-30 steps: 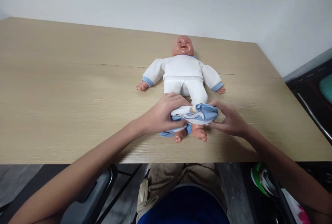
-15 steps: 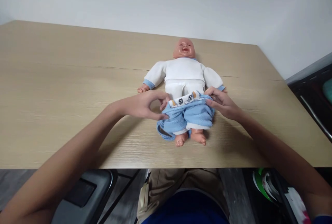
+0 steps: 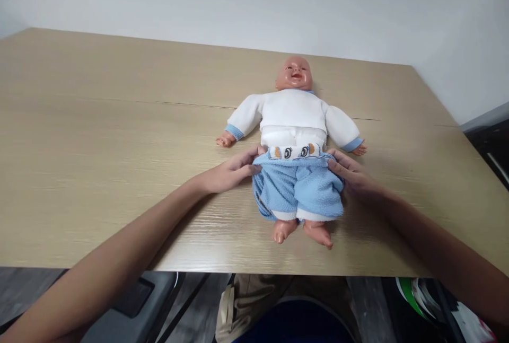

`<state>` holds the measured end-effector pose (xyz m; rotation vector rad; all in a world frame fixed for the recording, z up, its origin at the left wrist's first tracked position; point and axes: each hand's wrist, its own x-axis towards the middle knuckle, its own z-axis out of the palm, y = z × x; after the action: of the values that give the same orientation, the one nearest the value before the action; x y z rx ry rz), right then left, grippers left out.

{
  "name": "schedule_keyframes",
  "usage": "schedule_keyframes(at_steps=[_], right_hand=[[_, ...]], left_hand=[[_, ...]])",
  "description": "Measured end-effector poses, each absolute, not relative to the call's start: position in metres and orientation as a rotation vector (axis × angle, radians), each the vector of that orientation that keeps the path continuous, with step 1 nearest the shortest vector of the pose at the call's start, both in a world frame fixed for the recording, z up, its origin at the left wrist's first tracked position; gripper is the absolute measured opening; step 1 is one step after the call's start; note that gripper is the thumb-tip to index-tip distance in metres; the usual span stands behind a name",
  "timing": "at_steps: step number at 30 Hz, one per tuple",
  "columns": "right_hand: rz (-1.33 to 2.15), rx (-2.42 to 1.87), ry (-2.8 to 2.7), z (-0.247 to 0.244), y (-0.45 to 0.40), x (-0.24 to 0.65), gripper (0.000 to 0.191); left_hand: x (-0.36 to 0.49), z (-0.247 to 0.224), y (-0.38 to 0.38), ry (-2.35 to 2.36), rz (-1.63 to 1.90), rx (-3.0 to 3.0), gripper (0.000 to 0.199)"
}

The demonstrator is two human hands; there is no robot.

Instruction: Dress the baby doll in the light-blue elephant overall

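The doll head (image 3: 295,73) is smooth, glossy plastic. The trousers (image 3: 316,189) are rough, matt cloth. The table (image 3: 99,147) is wood-grained, slightly glossy.

The left arm (image 3: 131,247) and right arm (image 3: 433,231) slant forward and inward, the left hand (image 3: 228,174) and right hand (image 3: 354,174) facing each other, both pinching.

Blue trousers (image 3: 298,184) hide most of the doll's (image 3: 293,112) legs. Not all fingers visible on your left hand (image 3: 234,169) or right hand (image 3: 352,170). Your arms are cut off at 8 and 4 o'clock. Dark object (image 3: 495,147), 3 o'clock: cropped, unidentified. Green-rimmed item (image 3: 409,298), 4–5 o'clock: partly hidden. Grey chair (image 3: 107,327), 7–8 o'clock: cropped below, partly behind your forearm.
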<state>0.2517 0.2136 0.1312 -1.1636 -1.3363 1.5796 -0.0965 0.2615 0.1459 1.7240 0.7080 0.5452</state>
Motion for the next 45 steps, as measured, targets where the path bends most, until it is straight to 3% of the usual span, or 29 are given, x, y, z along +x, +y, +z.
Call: schedule_keyframes(at_steps=[3,9,17,23,26,33,40,45], right_hand=[[1.565,-1.155,-1.343,0.131,0.217,0.251,0.058],[1.552,-1.149,-1.31,0.141,0.222,0.249,0.058],[1.05,-1.119,-1.556,0.163,0.247,0.243,0.038],[1.324,-1.144,-1.265,0.127,0.267,0.237,0.062],[1.461,-1.151,-1.248,0.118,0.264,0.242,0.065],[1.533,-1.095,-1.513,0.131,0.248,0.259,0.052],[1.622,-1.099,-1.004,0.122,0.236,0.236,0.056],[1.631,-1.143,-0.976,0.122,0.237,0.233,0.056]], left_hand=[[-0.091,0.14,0.259,0.78,0.582,1.513,0.02],[-0.087,0.136,0.26,0.858,0.698,1.421,0.039],[-0.077,0.157,0.288,0.893,0.97,1.798,0.035],[-0.065,0.13,0.294,0.9,0.972,1.487,0.055],[-0.067,0.122,0.29,0.877,0.903,1.415,0.061],[-0.089,0.136,0.282,0.811,0.757,1.474,0.047],[-0.087,0.132,0.279,0.767,0.719,1.415,0.039],[-0.081,0.127,0.278,0.795,0.753,1.11,0.034]])
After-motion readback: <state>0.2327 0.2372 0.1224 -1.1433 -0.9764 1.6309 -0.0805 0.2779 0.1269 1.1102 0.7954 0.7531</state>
